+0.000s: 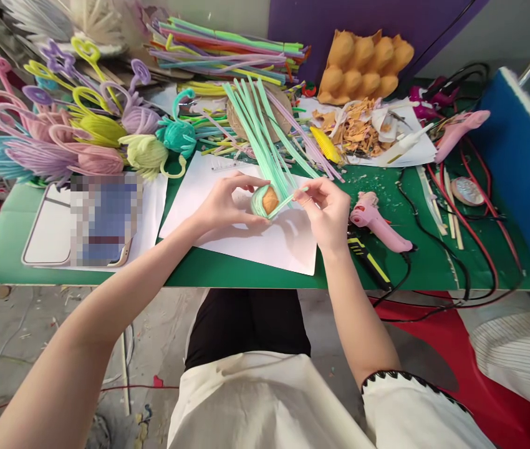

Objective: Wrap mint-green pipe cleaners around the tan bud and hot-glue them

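My left hand [227,202] grips a small rounded piece [270,199] by its sides, above a white sheet of paper [227,240]. Its brown core looks like the material of the egg carton, and mint-green strands wrap around it. Between thumb and fingers, my right hand [325,206] pinches a mint-green pipe cleaner [288,201] that leads to the wrapped piece. A bundle of mint-green pipe cleaners [260,134] lies just beyond both hands. Close to my right wrist is a pink hot glue gun [377,224], with black-and-yellow pliers [370,262] partly beneath my forearm.
Finished fuzzy figures [101,128] crowd the left. A phone [106,218] lies before them. At the back are coloured pipe cleaners [227,50] and an orange egg carton [363,65]. Torn carton scraps [358,128] and cables [484,234] lie right, beside a blue box [527,168].
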{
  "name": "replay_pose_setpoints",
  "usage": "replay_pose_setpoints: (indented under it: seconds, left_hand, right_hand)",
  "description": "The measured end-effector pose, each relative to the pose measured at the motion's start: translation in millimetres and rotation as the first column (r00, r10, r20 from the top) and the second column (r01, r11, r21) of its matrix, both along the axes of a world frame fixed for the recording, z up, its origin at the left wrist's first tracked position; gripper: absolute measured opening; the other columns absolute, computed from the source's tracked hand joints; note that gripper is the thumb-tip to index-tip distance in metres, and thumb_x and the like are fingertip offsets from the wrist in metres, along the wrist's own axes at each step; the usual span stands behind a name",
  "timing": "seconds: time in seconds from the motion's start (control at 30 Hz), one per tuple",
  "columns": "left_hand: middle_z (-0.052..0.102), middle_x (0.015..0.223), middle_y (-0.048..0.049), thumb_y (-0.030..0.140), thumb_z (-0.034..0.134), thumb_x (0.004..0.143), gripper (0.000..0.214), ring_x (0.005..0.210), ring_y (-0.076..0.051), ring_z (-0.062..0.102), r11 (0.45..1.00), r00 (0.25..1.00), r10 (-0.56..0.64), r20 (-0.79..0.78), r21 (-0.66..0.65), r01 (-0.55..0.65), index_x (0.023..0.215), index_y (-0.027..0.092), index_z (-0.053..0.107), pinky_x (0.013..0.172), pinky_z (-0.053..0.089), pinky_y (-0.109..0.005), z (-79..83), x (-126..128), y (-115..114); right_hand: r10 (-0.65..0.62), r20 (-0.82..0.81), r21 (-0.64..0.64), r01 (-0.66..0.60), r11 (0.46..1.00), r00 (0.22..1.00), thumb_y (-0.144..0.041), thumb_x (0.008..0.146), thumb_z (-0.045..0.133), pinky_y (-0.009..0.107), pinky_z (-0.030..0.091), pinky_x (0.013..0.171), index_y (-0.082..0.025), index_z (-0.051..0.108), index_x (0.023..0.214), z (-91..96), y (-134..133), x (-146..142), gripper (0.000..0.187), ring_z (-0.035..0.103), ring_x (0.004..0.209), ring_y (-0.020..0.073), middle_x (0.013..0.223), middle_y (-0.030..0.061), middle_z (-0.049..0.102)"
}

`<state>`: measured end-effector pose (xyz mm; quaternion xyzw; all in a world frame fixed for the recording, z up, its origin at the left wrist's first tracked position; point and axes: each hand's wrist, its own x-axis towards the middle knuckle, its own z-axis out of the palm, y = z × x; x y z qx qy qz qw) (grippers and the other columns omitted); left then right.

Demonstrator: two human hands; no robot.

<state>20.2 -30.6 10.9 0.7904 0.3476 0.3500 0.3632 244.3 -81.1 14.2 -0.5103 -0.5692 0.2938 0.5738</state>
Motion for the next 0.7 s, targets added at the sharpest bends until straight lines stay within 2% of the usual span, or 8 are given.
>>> replay_pose_setpoints:
  seconds: [0.17, 0.3, 0.43, 0.7]
  left_hand:
    - [0.076, 0.113, -0.0093, 0.050, 0.098, 0.059, 0.075, 0.101, -0.024, 0.068, 0.999, 0.999, -0.044, 0.015, -0.011, 0.045, 0.125, 0.022, 0.074, 0.094, 0.054, -0.036, 1.9, 1.4, -2.3]
    - [0.076, 0.111, -0.0091, 0.052, 0.098, 0.057, 0.076, 0.101, -0.025, 0.067, 0.998, 0.998, -0.063, 0.017, -0.021, 0.064, 0.124, 0.023, 0.075, 0.095, 0.053, -0.038, 1.3, 2.0, -2.7]
    - [0.076, 0.110, -0.0088, 0.052, 0.098, 0.057, 0.077, 0.100, -0.025, 0.067, 0.996, 0.997, -0.080, 0.022, -0.023, 0.081, 0.124, 0.023, 0.075, 0.095, 0.052, -0.038, 1.4, 2.6, -3.1]
    - [0.076, 0.119, -0.0096, 0.042, 0.097, 0.063, 0.073, 0.109, -0.026, 0.065, 0.986, 0.986, -0.165, 0.028, -0.021, 0.165, 0.129, 0.022, 0.073, 0.097, 0.051, -0.038, 1.4, 0.8, -5.2]
  right_hand:
    - [0.007, -0.017, -0.008, -0.007, 1.000, 1.000, -0.026, 0.084, 0.075, 0.027, 0.053, 0.066, -0.023, 0.065, 0.079, -1.5, 0.9, -1.5, 0.012, 0.065, 0.069, 0.0125, 0.073, -0.0036, 0.067]
    - [0.037, -0.008, -0.024, -0.037, 0.999, 0.999, -0.029, 0.087, 0.075, 0.028, 0.054, 0.069, -0.023, 0.064, 0.081, -3.8, 1.4, -2.2, 0.013, 0.066, 0.072, 0.0137, 0.076, -0.0026, 0.067]
    - [0.072, -0.040, -0.026, -0.073, 0.997, 0.997, -0.024, 0.085, 0.075, 0.029, 0.052, 0.070, -0.023, 0.065, 0.080, -5.0, 1.6, -2.3, 0.011, 0.065, 0.072, 0.0137, 0.076, -0.0026, 0.067]
    - [0.177, -0.048, -0.085, -0.180, 0.980, 0.983, -0.018, 0.085, 0.072, 0.028, 0.049, 0.072, -0.023, 0.065, 0.079, -3.9, 2.0, -0.4, 0.010, 0.063, 0.076, 0.0130, 0.078, -0.0036, 0.066]
